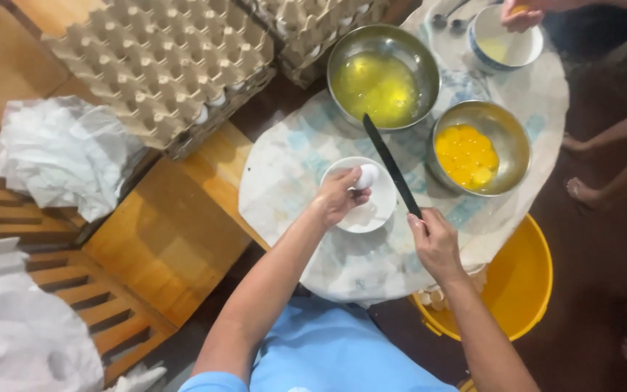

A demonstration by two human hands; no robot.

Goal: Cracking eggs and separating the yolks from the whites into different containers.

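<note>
My left hand [337, 196] holds a white egg [366, 176] over a small white bowl [375, 215] on a round cloth-covered table [292, 167]. My right hand [435, 243] grips the handle of a long dark knife [390, 163], whose blade points up and to the left, just to the right of the egg. Beyond the bowl stands a steel bowl of egg whites [382, 76]. A second steel bowl [482, 147], to the right, holds several yolks.
Stacked cardboard egg trays [165, 65] sit on a wooden bench at the upper left, with crumpled white paper [67, 156] beside them. A yellow bucket [524, 279] with eggshells stands under the table's right side. Another person's hand [520, 14] reaches over a blue-rimmed bowl [506, 43]; bare feet [582, 190] show at right.
</note>
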